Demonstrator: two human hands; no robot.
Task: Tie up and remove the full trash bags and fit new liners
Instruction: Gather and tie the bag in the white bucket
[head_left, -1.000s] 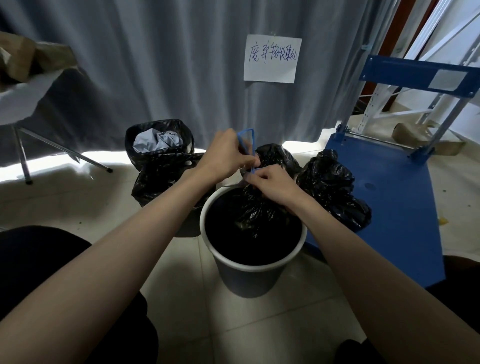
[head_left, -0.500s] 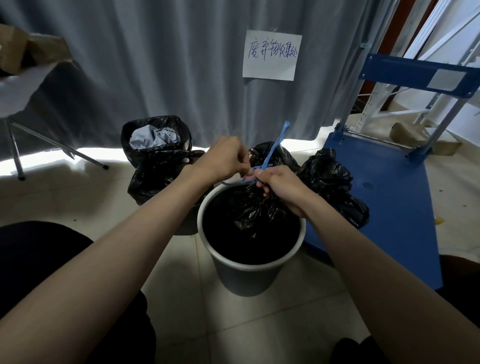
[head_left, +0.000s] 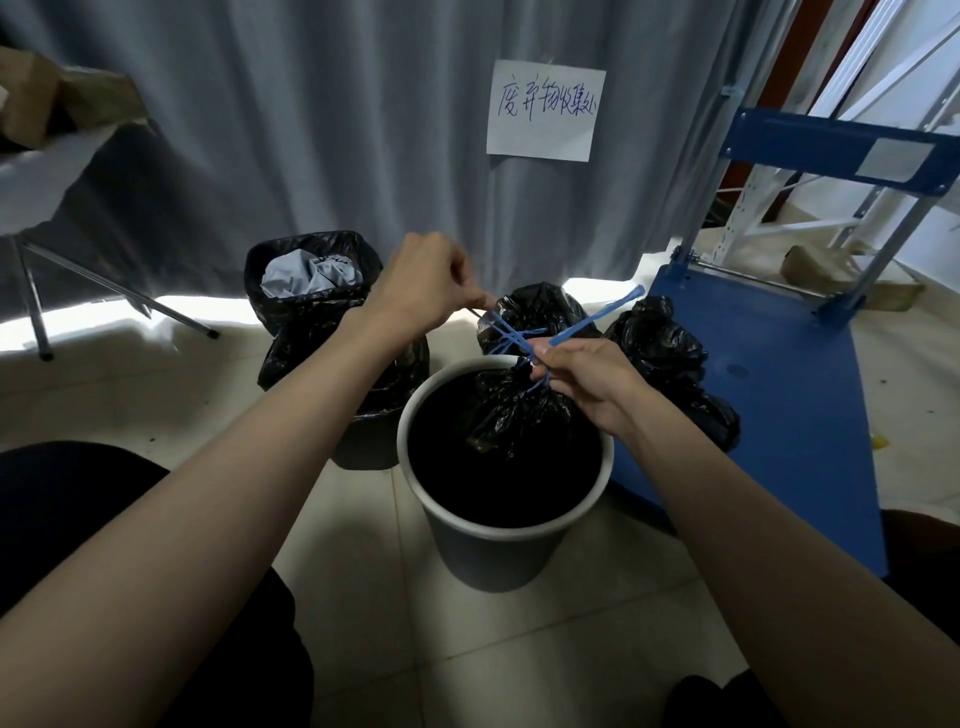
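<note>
Blue tie (head_left: 524, 345) ends hidden inside both hands; bin (head_left: 498, 551) contents lost in darkness.

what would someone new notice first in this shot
Centre frame, the left hand and right hand pull a thin blue plastic tie around the gathered neck of a black plastic trash bag in a round grey bin. Behind, a handwritten white paper sign hangs on a grey curtain.

A white paper sheet (head_left: 545, 110) hangs on the grey curtain (head_left: 311, 130), handwritten in blue ink: 废弃物收集处; the pale label (head_left: 893, 159) on the blue cart's handle bar shows no legible print.
</note>
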